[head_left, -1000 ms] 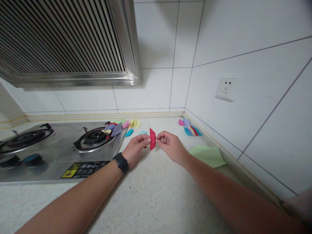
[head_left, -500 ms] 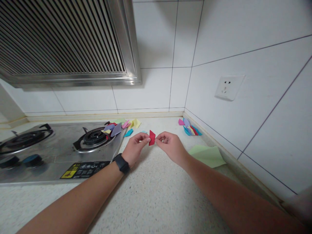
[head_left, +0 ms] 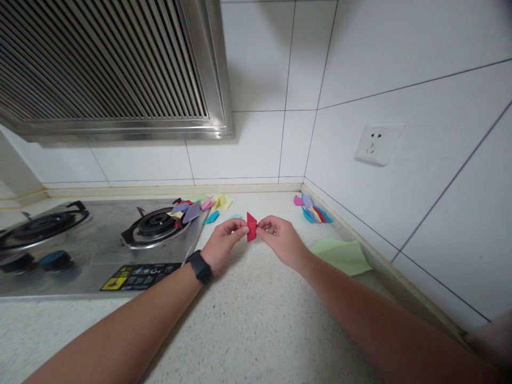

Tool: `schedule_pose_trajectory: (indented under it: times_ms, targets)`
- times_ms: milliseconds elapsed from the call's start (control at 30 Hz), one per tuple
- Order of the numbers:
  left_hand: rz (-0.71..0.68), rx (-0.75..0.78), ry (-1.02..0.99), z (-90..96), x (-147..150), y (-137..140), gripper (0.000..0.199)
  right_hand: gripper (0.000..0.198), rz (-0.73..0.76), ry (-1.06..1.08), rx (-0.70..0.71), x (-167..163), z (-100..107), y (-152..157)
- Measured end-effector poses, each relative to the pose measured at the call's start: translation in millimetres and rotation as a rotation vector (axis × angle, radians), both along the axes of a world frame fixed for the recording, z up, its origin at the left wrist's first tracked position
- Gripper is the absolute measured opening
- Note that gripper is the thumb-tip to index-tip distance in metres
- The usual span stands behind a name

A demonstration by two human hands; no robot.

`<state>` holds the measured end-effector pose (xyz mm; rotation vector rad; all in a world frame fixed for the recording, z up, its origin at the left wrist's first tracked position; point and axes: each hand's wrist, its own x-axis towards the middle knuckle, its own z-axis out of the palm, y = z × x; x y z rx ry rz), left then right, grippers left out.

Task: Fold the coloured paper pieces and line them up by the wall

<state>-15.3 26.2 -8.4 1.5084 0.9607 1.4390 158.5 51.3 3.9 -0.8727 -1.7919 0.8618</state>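
Observation:
A small folded piece of red paper with pointed ends is held up above the speckled countertop. My left hand pinches its left edge between thumb and fingers; a black watch is on that wrist. At the paper's right edge, the thumb and index finger of my right hand close on it in a pinch. Just behind my left hand lies a light blue paper, partly hidden. A flat pale green sheet rests beside my right forearm, which covers part of it.
Several colourful folded papers are heaped at the right burner of the gas stove, spilling onto the counter. Another pile of folded papers sits in the back right corner. A range hood hangs above; a socket is on the tiled wall.
The red paper has turned slightly and shifted a little to the right, still between both hands. The camera view has moved a touch; the rest stays as it was.

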Motion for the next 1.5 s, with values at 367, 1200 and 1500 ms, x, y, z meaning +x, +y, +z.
schedule_pose_trajectory:
  times_ms: [367, 1200, 1500]
  targets:
    - [-0.224, -0.150, -0.076, -0.9, -1.4, -3.0, 0.022, 0.014, 0.249, 0.025, -0.132, 4.5, 1.6, 4.6]
    - [0.004, 0.051, 0.376, -11.4, -3.0, 2.9, 0.024, 0.005, 0.123, -0.140, 0.013, 13.6, 1.4, 8.4]
    - [0.039, 0.150, 0.421, -9.4, -8.0, 4.9, 0.017, 0.008, 0.191, -0.214, 0.008, 13.6, 7.5, 1.7]
